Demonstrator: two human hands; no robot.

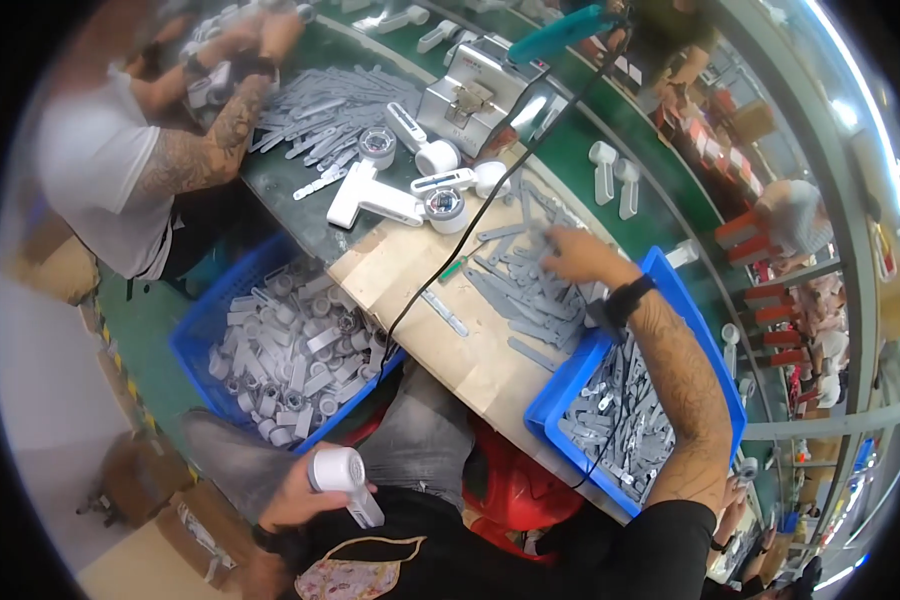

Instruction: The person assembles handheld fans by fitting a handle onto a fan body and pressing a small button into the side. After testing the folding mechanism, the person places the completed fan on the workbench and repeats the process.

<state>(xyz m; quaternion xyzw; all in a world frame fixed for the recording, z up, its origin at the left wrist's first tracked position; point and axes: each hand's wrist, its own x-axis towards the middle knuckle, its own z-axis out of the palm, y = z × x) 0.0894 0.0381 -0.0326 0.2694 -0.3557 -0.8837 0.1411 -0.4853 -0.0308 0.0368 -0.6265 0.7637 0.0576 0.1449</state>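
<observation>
My left hand (295, 497), at seven o'clock, wraps its fingers around a white round-headed handheld device (338, 470) (similar ones fill the blue bin (213, 315) at eight o'clock). At two o'clock, my right hand (582, 257), fingers partly bent, is over grey plastic strips (515, 290); I cannot tell whether it grips one. A blue crate (570, 380) stands at four o'clock.

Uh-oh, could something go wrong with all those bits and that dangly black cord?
Maybe. The white round-headed device in the left hand could slip, since it is held near the lap, off the table. The right hand, reaching over loose grey strips, might scatter some. And the black cord, which crosses the view, could perhaps snag something.
</observation>
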